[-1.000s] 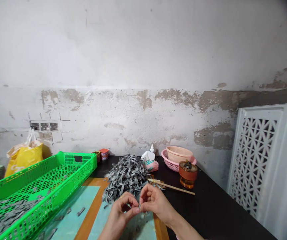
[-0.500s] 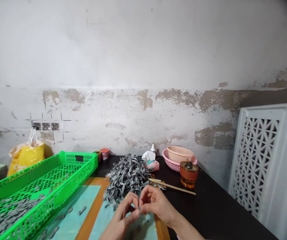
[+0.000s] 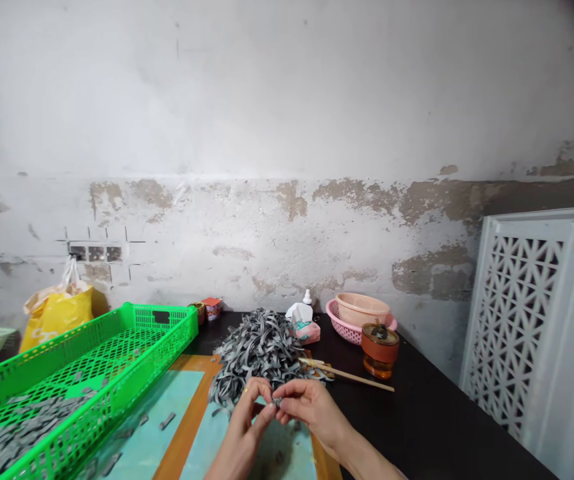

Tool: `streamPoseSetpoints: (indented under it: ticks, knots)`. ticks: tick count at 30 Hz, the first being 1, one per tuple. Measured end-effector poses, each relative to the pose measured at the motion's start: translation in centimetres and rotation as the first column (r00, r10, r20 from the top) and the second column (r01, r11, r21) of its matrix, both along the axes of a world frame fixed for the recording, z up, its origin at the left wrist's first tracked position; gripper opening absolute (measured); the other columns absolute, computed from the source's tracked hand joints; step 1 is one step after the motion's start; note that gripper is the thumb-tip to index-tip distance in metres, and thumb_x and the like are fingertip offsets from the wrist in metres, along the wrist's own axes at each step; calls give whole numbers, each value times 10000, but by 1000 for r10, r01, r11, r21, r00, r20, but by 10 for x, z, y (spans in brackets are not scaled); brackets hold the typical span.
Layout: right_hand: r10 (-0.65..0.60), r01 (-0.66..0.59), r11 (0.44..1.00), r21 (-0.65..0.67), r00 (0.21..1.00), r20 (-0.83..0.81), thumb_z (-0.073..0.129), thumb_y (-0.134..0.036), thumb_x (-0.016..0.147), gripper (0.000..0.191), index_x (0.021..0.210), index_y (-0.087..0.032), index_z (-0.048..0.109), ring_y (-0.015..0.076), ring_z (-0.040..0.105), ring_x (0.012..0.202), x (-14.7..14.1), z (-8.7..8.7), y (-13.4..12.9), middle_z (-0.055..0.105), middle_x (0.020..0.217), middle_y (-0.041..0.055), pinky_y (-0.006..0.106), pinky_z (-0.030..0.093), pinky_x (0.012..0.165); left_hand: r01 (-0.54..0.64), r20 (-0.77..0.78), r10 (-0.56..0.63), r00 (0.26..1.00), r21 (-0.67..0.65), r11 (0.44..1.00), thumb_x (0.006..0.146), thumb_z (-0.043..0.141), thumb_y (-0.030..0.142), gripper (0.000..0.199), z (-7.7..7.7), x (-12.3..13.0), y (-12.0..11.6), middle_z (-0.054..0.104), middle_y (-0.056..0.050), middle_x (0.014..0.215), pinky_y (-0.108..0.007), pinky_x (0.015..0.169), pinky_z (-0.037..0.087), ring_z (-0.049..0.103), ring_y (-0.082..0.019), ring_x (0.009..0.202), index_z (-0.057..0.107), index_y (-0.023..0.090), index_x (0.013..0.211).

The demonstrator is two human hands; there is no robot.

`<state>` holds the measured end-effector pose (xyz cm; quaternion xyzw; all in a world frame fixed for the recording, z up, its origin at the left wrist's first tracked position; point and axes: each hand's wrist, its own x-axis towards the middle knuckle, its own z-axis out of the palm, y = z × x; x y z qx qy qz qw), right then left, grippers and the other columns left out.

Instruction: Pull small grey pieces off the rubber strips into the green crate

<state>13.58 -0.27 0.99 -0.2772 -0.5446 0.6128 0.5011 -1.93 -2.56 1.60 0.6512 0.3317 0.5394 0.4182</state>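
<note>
Both hands are pinching a short grey strip (image 3: 277, 402) just in front of the heap of grey strips (image 3: 257, 353). The left hand (image 3: 241, 437) and the right hand (image 3: 311, 413) are clenching it between their fingertips, neither letting go. Those fingertips are hiding most of the strip, so I cannot tell which way its long axis is running. Left of the heap, a green plastic crate (image 3: 163, 319) is holding many small grey pieces (image 3: 21, 433). A turquoise board with a wooden frame (image 3: 187, 407) is lying just below the heap, under the hands. Right of the heap, wooden sticks (image 3: 354, 377) are lying on a black table (image 3: 417, 413).
</note>
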Motion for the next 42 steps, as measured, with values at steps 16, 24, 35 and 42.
streamPoseSetpoints:
  ticks: [16,24,35,42]
  knots:
    - [-236,205,965,165,951,198,753,-368,632,249,671,-146,645,76,480,446,-4,0,1,537,540,-51,206,409,453,-82,3,82,997,-8,997,784,618,485,287,-2,0,6,542,-7,796,-251,695,410,502,-191,789,545,210,745]
    - [-249,203,953,225,948,198,750,-359,639,211,653,-158,689,90,511,488,-3,-10,9,584,621,-26,212,415,463,-7,125,21,992,-114,993,688,730,454,307,0,1,7,546,20,682,-236,591,414,502,-149,638,577,190,722]
    - [-533,88,788,609,593,604,649,-194,746,126,842,-223,726,207,594,871,6,-17,25,675,885,43,291,414,757,-429,-143,439,887,92,898,592,713,563,403,62,-97,9,724,-42,714,-315,654,513,651,-229,667,688,201,768]
    - [-534,81,786,613,590,606,588,-122,784,190,768,-230,743,196,571,873,-2,-24,29,666,843,43,291,392,787,-575,-615,774,150,582,574,667,457,673,543,118,-234,-3,743,8,773,-437,803,449,628,-278,804,725,209,755]
